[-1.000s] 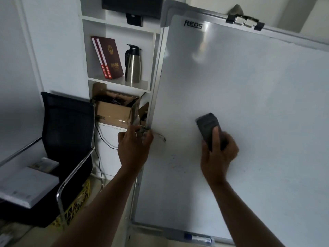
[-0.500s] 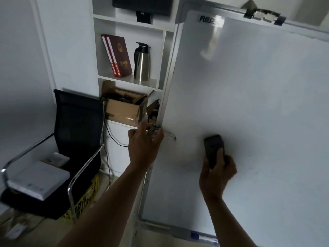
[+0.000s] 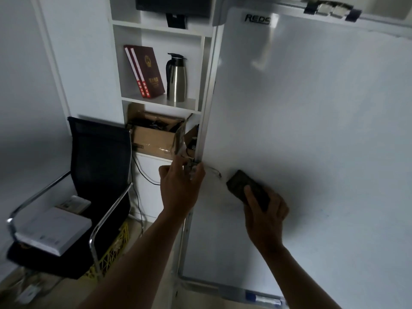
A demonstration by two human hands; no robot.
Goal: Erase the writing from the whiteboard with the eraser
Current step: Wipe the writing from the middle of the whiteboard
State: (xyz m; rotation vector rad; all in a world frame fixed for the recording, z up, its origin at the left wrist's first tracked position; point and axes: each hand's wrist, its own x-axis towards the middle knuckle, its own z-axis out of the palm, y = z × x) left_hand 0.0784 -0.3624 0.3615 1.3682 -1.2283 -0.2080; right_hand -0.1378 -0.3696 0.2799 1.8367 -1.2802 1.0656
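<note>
Eraser point(image 3: 242, 187) sits flat against the whiteboard point(image 3: 312, 130), low on its left side, tilted so its top end leans toward the frame. Your right hand point(image 3: 265, 216) holds it there, index finger stretched along its back and the other fingers curled round its lower end. Just left of the eraser there's a thin dark squiggle of marker point(image 3: 215, 171) on the board, and some very faint streaks further right at about hand height. Rest of the surface looks wiped, with a REDS logo point(image 3: 257, 18) up in the top corner.

Your left hand point(image 3: 181, 188) is wrapped round the board's left frame edge, thumb on the front, fingers curled onto some small metal fitting there that's too blurry to make out. A blue marker point(image 3: 262, 298) lies in the tray along the bottom edge, and a clip point(image 3: 330, 8) sits on the top rail.

Behind the board you've got a white shelf unit point(image 3: 160, 101). One compartment holds two dark red books point(image 3: 145, 71) leaning next to an upright steel thermos jug point(image 3: 176, 78). The compartment below has an open cardboard box point(image 3: 153, 136) with dark cables or gear inside, can't tell exactly what. Over to the left, a black mesh office chair point(image 3: 98, 157) has a white box point(image 3: 52, 230) on its seat, with a yellow crate point(image 3: 111, 253) on the floor beside it.
</note>
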